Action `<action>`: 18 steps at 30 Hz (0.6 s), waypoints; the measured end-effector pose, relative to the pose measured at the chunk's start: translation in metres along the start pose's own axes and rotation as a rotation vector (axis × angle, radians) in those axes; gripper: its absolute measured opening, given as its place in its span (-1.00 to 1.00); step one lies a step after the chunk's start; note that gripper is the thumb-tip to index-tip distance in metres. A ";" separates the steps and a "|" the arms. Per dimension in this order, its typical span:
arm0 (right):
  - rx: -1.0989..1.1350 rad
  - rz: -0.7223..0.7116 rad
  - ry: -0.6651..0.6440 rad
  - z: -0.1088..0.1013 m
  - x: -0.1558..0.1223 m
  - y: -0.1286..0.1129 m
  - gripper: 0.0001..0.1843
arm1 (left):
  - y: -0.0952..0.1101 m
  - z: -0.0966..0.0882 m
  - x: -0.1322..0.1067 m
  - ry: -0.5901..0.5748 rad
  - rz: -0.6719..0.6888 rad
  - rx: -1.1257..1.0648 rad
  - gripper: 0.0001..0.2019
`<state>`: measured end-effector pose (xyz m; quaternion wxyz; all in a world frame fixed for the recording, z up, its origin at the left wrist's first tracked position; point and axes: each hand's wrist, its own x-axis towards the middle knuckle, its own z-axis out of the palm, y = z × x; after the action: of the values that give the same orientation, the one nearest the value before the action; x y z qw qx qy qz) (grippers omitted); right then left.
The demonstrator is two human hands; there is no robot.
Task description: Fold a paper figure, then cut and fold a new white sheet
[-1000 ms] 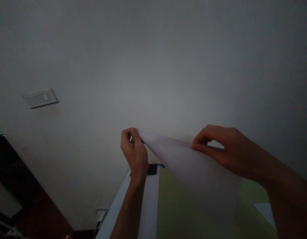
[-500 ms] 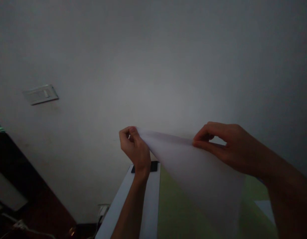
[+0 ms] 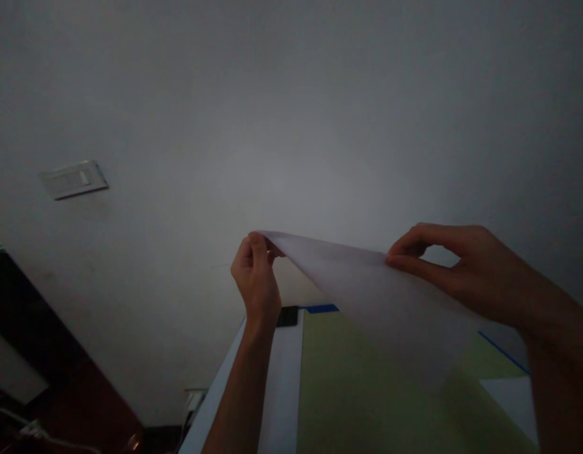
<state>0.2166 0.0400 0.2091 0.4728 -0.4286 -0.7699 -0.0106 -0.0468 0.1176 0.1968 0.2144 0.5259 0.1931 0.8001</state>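
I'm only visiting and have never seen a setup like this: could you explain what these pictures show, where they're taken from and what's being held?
There is no machine here: you see a person's bare left hand and bare right hand. Every picture comes from one camera worn on the head, looking forward and down. Both hands pinch the upper edge of a thin, whitish sheet, perhaps paper, which slopes down between them. Below is a flat, pale-green surface, bordered on its left by a white strip. A small, flat, black object lies on that strip's far end; I can't tell what it is.
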 end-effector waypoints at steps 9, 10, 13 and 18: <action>0.027 0.058 0.006 0.001 -0.002 0.001 -0.65 | -0.004 -0.006 0.000 -0.202 -0.229 -0.140 -0.72; 0.035 0.059 0.001 0.001 -0.001 0.001 -0.64 | -0.005 -0.005 0.000 -0.196 -0.230 -0.153 -0.74; 0.056 0.067 -0.026 0.002 -0.001 0.003 -0.64 | -0.009 -0.006 0.000 -0.174 -0.208 -0.171 -0.78; 0.082 0.072 -0.061 0.003 -0.001 0.008 -0.63 | -0.016 -0.017 0.000 -0.213 -0.110 0.037 -0.80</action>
<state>0.2198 0.0457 0.2037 0.4663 -0.4365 -0.7677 0.0510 -0.0601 0.1292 0.1824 0.2678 0.6003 0.2124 0.7231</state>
